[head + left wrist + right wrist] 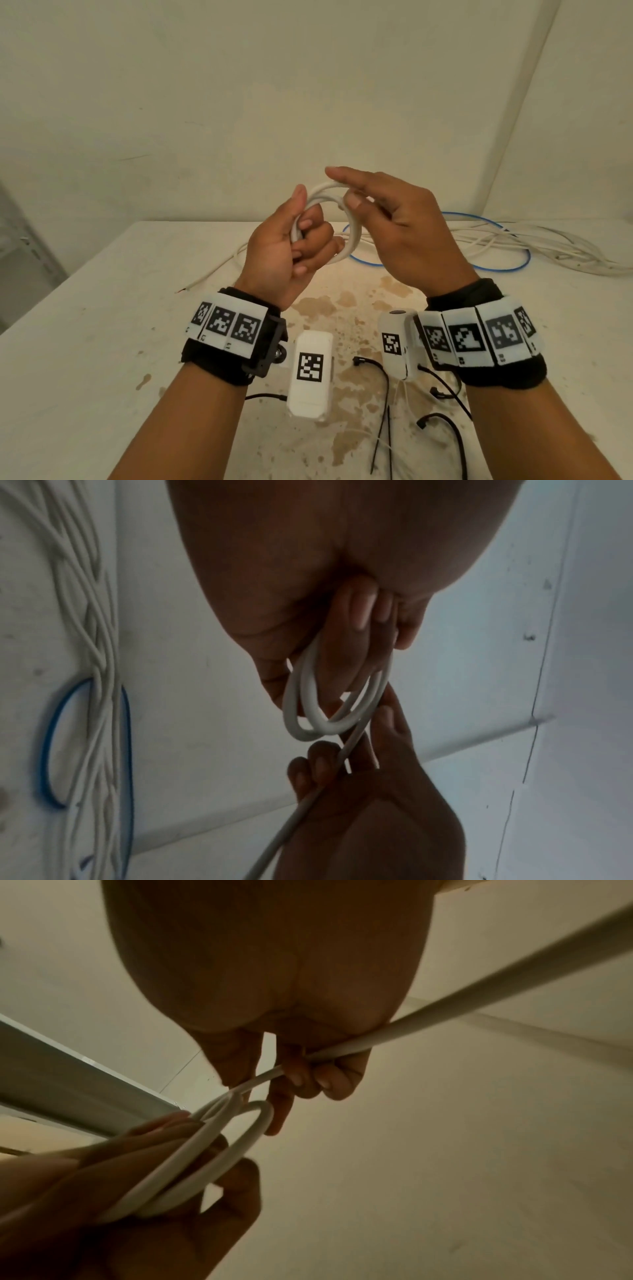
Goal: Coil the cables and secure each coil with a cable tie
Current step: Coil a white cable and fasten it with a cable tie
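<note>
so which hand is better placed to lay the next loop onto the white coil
Right. The right hand already pinches the loose run of round white cable feeding toward the white cable coil. The left hand is fully taken up, fingers curled round the loops to keep them together.
</note>
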